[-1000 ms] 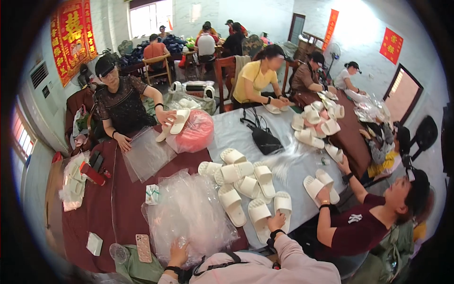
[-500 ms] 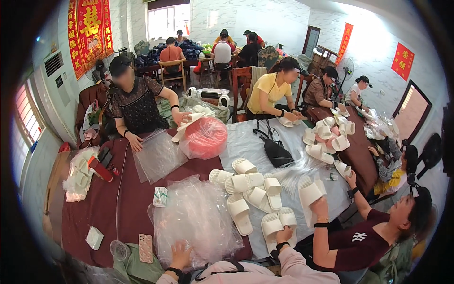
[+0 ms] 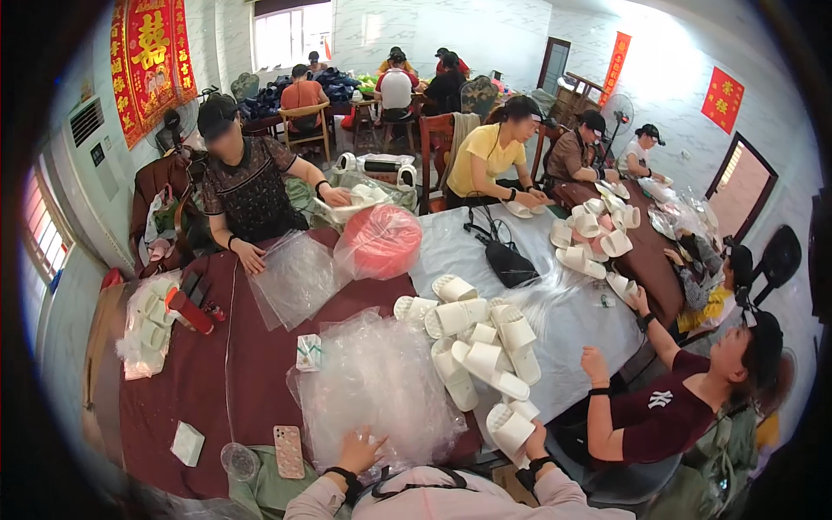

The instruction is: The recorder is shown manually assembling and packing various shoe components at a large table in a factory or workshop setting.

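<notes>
The long worktop (image 3: 217,381) filled the room's middle, its near half under a dark red cloth and its far half under a pale grey one (image 3: 572,325). Several people sat round it. Across from the wearer, a person in a dark patterned top (image 3: 247,186) rested one hand on a flat stack of clear bags (image 3: 295,277); a person in a yellow shirt (image 3: 490,160) leaned over the far edge, and a person in a maroon shirt (image 3: 659,412) sat at the right with both arms stretched onto the grey cloth.

Nearest the wearer lay a big rumpled heap of clear plastic bags (image 3: 373,390). The left hand (image 3: 360,451) lay flat on the heap's near edge, fingers spread, its grip open and closed on nothing. Just right of the heap, a pile of white slippers (image 3: 472,342) ran across the seam between the two cloths. The right hand (image 3: 530,440) had its grip wrapped round one white slipper (image 3: 511,429) at the near end of that pile, by the worktop's edge.

Further back stood a red tub in a clear bag (image 3: 381,238) and a black handbag (image 3: 510,260) on the grey cloth. Smaller things lay on the red cloth: a phone in a patterned case (image 3: 289,451) beside the left wrist, and a small white and green packet (image 3: 308,352) just left of the bag heap.
</notes>
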Action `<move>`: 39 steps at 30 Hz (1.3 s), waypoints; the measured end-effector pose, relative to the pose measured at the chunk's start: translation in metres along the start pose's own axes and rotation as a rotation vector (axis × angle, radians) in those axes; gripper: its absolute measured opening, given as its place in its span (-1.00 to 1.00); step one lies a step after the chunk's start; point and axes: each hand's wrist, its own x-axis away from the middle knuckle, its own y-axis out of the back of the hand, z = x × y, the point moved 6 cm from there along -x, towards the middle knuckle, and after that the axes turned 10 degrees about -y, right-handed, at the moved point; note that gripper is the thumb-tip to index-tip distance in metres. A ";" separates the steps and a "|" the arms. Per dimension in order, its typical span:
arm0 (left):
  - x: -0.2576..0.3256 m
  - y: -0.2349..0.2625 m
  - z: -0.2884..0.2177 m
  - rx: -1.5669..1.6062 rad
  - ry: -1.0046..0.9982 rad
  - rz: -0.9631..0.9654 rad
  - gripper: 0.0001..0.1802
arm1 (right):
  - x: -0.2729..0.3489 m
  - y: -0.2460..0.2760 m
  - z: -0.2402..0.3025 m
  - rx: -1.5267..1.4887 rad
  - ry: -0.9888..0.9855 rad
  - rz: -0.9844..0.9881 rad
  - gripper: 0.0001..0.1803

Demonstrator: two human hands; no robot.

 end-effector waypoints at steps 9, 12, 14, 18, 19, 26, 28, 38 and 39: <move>-0.001 0.027 -0.002 0.035 -0.077 -0.055 -0.27 | 0.050 -0.026 0.029 -0.495 -0.270 0.234 -0.69; 0.005 0.031 -0.002 0.057 -0.073 -0.117 -0.28 | 0.077 -0.035 0.049 -0.080 -0.198 0.327 -0.71; 0.003 0.008 0.009 0.024 -0.095 -0.165 -0.25 | 0.081 -0.048 0.053 -0.093 -0.167 0.385 -0.73; 0.001 0.001 0.019 -0.049 -0.076 -0.214 -0.20 | 0.103 -0.087 0.077 -0.098 -0.300 0.629 -0.71; 0.001 0.015 0.011 -0.047 -0.076 -0.211 -0.20 | 0.118 -0.099 0.092 -0.130 -0.431 0.730 -0.69; 0.009 0.017 -0.008 -0.036 -0.103 0.061 -0.19 | 0.156 -0.147 0.115 0.299 -0.254 1.190 -0.69; 0.008 -0.005 0.000 -0.027 -0.099 0.057 -0.22 | 0.159 -0.157 0.111 0.317 -0.274 1.216 -0.70; -0.018 0.066 0.013 0.693 0.099 -0.224 -0.62 | 0.160 -0.163 0.105 0.366 -0.183 1.255 -0.72; -0.018 0.080 0.014 0.715 0.132 -0.323 -0.63 | 0.162 -0.164 0.107 0.366 -0.182 1.256 -0.72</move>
